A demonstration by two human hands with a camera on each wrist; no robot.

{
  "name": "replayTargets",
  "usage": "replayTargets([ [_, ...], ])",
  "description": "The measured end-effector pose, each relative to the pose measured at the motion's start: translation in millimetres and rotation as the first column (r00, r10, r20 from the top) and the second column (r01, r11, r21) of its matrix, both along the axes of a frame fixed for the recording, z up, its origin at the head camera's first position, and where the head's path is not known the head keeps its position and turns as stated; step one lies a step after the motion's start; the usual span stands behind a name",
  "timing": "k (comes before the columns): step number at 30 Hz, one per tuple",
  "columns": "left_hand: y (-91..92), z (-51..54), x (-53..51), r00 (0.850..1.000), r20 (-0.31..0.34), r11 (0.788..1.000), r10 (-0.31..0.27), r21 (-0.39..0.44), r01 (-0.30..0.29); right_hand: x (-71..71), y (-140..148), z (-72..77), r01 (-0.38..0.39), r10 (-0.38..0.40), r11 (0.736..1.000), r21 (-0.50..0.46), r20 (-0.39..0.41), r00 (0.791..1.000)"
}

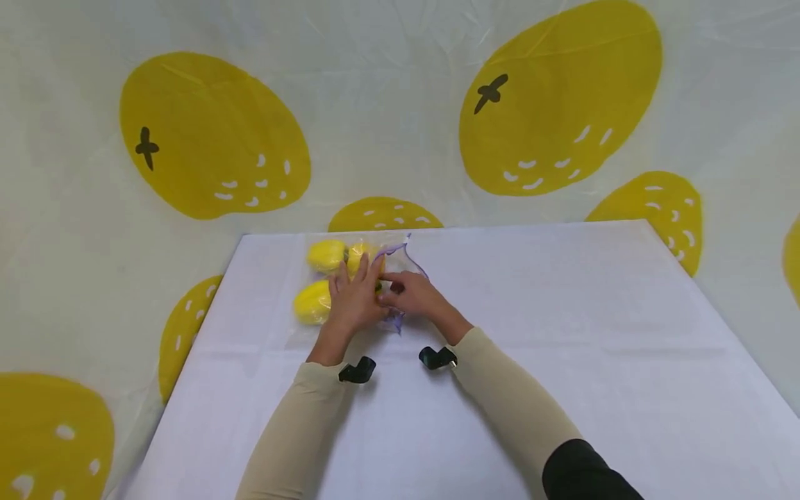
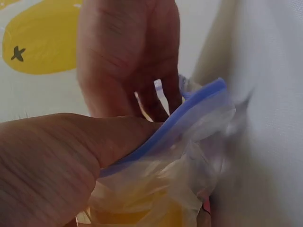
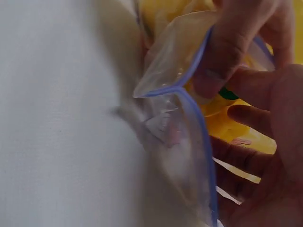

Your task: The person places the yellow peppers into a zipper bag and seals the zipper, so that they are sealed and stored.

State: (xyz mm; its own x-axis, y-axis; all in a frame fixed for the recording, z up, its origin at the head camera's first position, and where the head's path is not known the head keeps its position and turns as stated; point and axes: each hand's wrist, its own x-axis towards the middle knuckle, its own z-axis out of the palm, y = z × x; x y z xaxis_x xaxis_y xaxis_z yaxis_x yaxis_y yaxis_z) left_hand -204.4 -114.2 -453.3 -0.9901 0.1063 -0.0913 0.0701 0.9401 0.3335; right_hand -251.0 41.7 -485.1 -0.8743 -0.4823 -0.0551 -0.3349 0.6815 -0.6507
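A clear zip bag (image 1: 300, 332) with a blue-purple zip edge (image 2: 187, 108) lies at the back left of the table. Yellow bell peppers (image 1: 312, 303), or pepper-like pieces, show through its plastic. My left hand (image 1: 359, 300) spreads over the bag. Its thumb grips the rim of the mouth, which gapes in the right wrist view. Fingers of my right hand (image 1: 412, 293) are in the mouth, curled about a yellow pepper (image 3: 220, 116) with a green stem (image 3: 228, 93). The hands and plastic hide part of this pepper.
A white cloth covers the table (image 1: 562, 347). Behind it hangs a pale backdrop (image 1: 387, 104) printed with large yellow fruit shapes. Dark wrist cameras (image 1: 357, 370) stick out from both beige sleeves (image 1: 294, 430).
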Motion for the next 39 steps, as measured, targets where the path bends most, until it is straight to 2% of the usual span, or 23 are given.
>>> replayTargets([
  [3, 1.4, 0.7, 1.7, 1.0, -0.005, 1.0, -0.001, -0.012, 0.001, 0.2, 7.1, 3.0, 0.108, -0.103, 0.981, -0.158, 0.043, 0.994],
  [5, 3.1, 2.0, 2.3, 1.0, -0.021, 1.0, 0.0, -0.014, 0.0, -1.3, 13.0, 7.1, 0.214, -0.206, 0.941, -0.264, 0.056, 0.977],
  [7, 4.6, 4.9, 1.5, 0.999, -0.042, 1.0, -0.002, 0.005, 0.002, -4.6, 18.1, 11.9, 0.312, -0.313, 0.881, -0.355, 0.057, 0.948],
  [9, 4.7, 9.5, -1.4, 0.997, -0.082, 0.999, -0.006, 0.046, 0.01, -9.1, 21.3, 16.9, 0.385, -0.4, 0.831, -0.401, 0.05, 0.915],
  [11, 3.0, 15.5, -7.5, 0.993, -0.12, 0.993, -0.012, 0.114, 0.025, -13.8, 21.4, 21.4, 0.447, -0.461, 0.799, -0.402, 0.069, 0.885],
  [12, 1.3, 19.1, -11.7, 0.99, -0.137, 0.986, -0.015, 0.161, 0.038, -16.1, 20.2, 23.5, 0.473, -0.48, 0.793, -0.384, 0.084, 0.873],
  [14, -2.6, 25.3, -22.4, 0.987, -0.158, 0.965, -0.023, 0.255, 0.063, -20.8, 15.8, 26.6, 0.508, -0.494, 0.796, -0.33, 0.13, 0.86],
  [18, -7.5, 31.7, -47.9, 0.989, -0.143, 0.915, -0.039, 0.393, 0.093, -29.5, 5.5, 27.6, 0.525, -0.491, 0.824, -0.212, 0.197, 0.849],
  [21, -6.0, 30.2, -67.0, 0.989, -0.13, 0.902, -0.071, 0.415, 0.119, -36.2, 1.8, 26.0, 0.528, -0.495, 0.833, -0.168, 0.204, 0.845],
  [23, -2.5, 27.7, -78.8, 0.986, -0.131, 0.896, -0.105, 0.418, 0.15, -41.1, 2.4, 25.6, 0.528, -0.495, 0.831, -0.174, 0.2, 0.846],
  [27, 4.2, 21.9, -96.9, 0.978, -0.123, 0.894, -0.171, 0.397, 0.206, -49.6, 6.3, 28.2, 0.465, -0.421, 0.84, -0.28, 0.206, 0.883],
  [30, 6.3, 16.4, -105.3, 0.974, -0.103, 0.886, -0.201, 0.405, 0.226, -52.8, 8.2, 31.8, 0.408, -0.331, 0.827, -0.386, 0.253, 0.909],
  [33, 8.1, 10.8, -108.5, 0.979, -0.068, 0.866, -0.193, 0.456, 0.203, -52.7, 9.2, 33.9, 0.407, -0.282, 0.797, -0.447, 0.321, 0.904],
  [35, 9.8, 6.9, -110.3, 0.986, -0.052, 0.854, -0.157, 0.495, 0.162, -52.1, 9.6, 34.7, 0.426, -0.278, 0.778, -0.461, 0.355, 0.892],
  [38, 12.9, 3.3, -112.3, 0.996, -0.04, 0.831, -0.074, 0.551, 0.084, -51.8, 8.4, 35.2, 0.434, -0.287, 0.779, -0.453, 0.358, 0.888],
  [39, 14.0, 1.8, -113.7, 0.998, -0.036, 0.817, -0.046, 0.574, 0.058, -52.4, 8.0, 35.3, 0.432, -0.304, 0.79, -0.434, 0.335, 0.892],
])
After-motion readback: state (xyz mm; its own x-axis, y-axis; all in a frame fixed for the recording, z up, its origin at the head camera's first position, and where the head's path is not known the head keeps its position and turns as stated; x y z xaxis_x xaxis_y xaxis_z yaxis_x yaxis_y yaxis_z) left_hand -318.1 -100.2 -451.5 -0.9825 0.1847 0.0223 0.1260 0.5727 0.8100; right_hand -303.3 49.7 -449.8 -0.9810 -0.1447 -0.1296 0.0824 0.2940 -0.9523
